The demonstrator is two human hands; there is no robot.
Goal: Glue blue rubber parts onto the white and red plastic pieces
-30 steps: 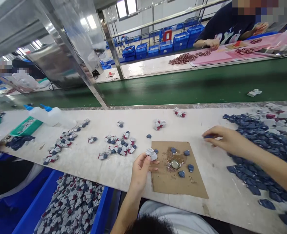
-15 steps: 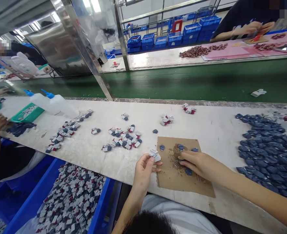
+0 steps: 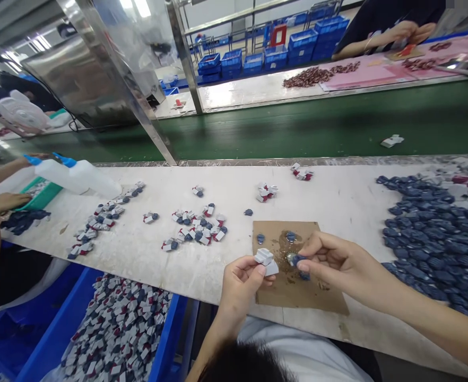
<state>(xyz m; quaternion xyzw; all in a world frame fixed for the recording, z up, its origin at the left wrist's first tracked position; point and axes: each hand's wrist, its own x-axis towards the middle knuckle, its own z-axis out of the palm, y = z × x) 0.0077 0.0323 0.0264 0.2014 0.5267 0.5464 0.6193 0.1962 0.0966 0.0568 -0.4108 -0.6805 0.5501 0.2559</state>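
Item: my left hand (image 3: 242, 281), above the worktop's (image 3: 321, 201) near edge, pinching a pale grey piece (image 3: 265, 260), its long axis slanting from far left to near right.
Item: my right hand (image 3: 329, 260), thumb and fingertips gripping a dark blue piece (image 3: 296, 260) over the cardboard (image 3: 277, 297); my fingers cover part, so I cannot tell its axis.
Item: one loose blue piece (image 3: 260, 239), cardboard's far left corner.
Item: grey-and-red cluster (image 3: 302, 172), near the worktop's far edge.

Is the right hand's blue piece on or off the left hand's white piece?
Off: cardboard shows between the blue piece in the right hand and the white piece in the left hand.
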